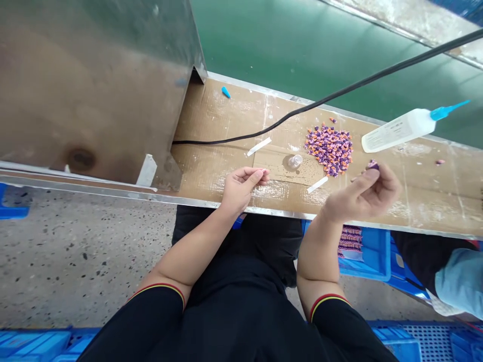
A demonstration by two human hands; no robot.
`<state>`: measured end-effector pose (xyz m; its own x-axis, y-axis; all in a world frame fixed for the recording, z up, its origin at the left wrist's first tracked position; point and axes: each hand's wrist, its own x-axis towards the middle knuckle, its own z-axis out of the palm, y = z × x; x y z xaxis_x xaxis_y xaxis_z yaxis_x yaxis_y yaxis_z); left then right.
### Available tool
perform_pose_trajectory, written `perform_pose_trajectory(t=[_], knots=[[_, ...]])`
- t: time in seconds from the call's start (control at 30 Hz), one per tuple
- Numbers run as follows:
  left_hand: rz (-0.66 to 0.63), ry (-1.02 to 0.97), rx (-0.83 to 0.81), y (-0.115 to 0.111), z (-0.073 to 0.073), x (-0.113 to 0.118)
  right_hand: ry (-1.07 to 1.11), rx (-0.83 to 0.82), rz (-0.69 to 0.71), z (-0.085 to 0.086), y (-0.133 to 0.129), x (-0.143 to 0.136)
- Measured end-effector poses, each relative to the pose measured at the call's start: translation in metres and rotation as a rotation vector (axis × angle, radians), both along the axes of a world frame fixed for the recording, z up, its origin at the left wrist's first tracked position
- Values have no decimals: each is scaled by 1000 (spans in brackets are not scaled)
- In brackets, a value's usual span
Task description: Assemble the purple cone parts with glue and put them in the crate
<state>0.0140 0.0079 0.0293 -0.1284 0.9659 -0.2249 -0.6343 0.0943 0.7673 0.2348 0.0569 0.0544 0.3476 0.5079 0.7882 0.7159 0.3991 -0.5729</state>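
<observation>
Purple-orange pieces (pixel 329 151): piled on bench (pixel 418 201); bottle (pixel 400 130) right, cable (pixel 433 53) behind, metal housing (pixel 94 75) left. Left hand (pixel 239 187): fingers pinching pinkish piece (pixel 265 172). Right hand (pixel 358 197): fingers pinching purple piece (pixel 373 164). Front edge (pixel 204 202) near both; bench extends rightward.

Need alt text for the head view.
A person's right hand holds a small purple piece over a cardboard-covered bench; the left hand is pinched, contents unclear. Beyond are a pile of purple-and-orange pieces and a blue-nozzled bottle.
</observation>
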Motion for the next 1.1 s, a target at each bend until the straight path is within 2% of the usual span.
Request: perform_pose_trajectory(t=[0.07,0.13,0.2,0.27,0.37,0.5,0.6,0.7,0.8,1.1], knots=[[0,-53,-10,1,1,-2,-154,-107,5,2,-9,-6],[-5,-88,-18,2,2,-4,-211,-177,12,6,-17,-14],[-15,-115,-22,2,3,-6,-121,-149,-6,8,-25,-25],[-16,-129,-23,2,2,-6,-11,-159,105,5,-34,-41],[10,-105,-21,0,-1,-3,105,-246,357,-12,-47,-74],[18,-63,9,-3,-6,2,189,-162,386,-36,-58,-105],[18,-35,44,-3,-9,4,134,-95,401,-41,-60,-108],[18,19,64,-2,-11,4,98,-110,436,-38,-58,-105],[4,54,58,-2,-12,3,83,-116,412,-37,-58,-104],[12,56,108,-4,-14,4,80,-97,406,-39,-58,-106]])
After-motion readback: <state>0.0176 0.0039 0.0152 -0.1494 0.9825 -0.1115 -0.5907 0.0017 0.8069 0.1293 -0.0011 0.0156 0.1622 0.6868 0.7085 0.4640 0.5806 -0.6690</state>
